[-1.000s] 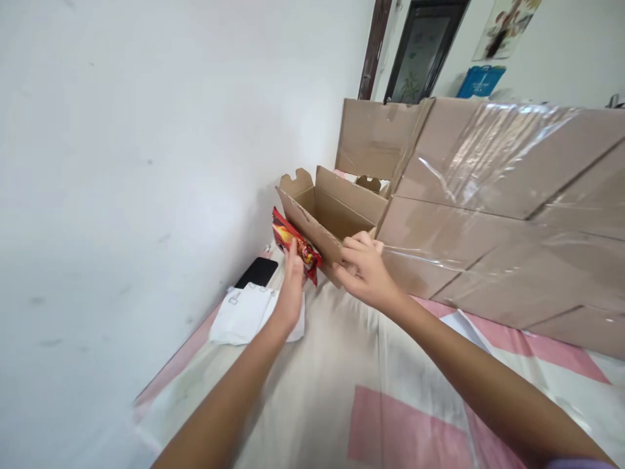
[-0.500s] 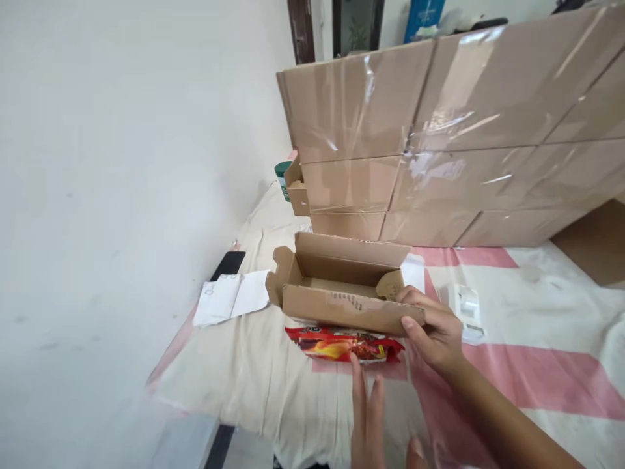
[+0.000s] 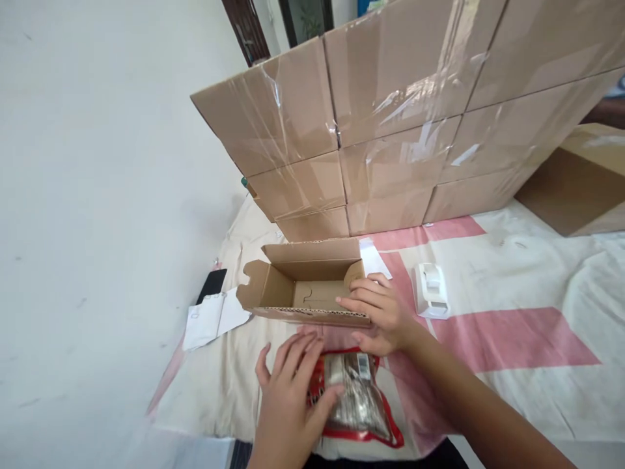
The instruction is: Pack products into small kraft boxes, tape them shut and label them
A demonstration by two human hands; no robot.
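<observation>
An open cardboard box (image 3: 280,318) rests lengthwise on the cloth, its flaps up and its inside bare. My right hand (image 3: 383,312) lies loosely over the box's near right corner, fingers spread above the rim and thumb apart outside the front wall. Just in front of the box lies a red-edged food packet (image 3: 359,397), with a silvery see-through middle and a barcode label. Fingers spread, my left hand (image 3: 295,391) is over the packet's left side and covers part of it; whether it presses on it I cannot tell.
A tall taped cardboard partition (image 3: 390,137) stands behind the box. White paper (image 3: 209,319) and a black phone-like slab (image 3: 212,284) lie left, near the wall. A white tape dispenser (image 3: 431,290) sits right, a larger cardboard box (image 3: 571,185) at far right.
The box has gone from tilted in my right hand's grip to flat on the cloth. The packet now lies nearer, its silvery side up. My left hand has moved over the packet.
</observation>
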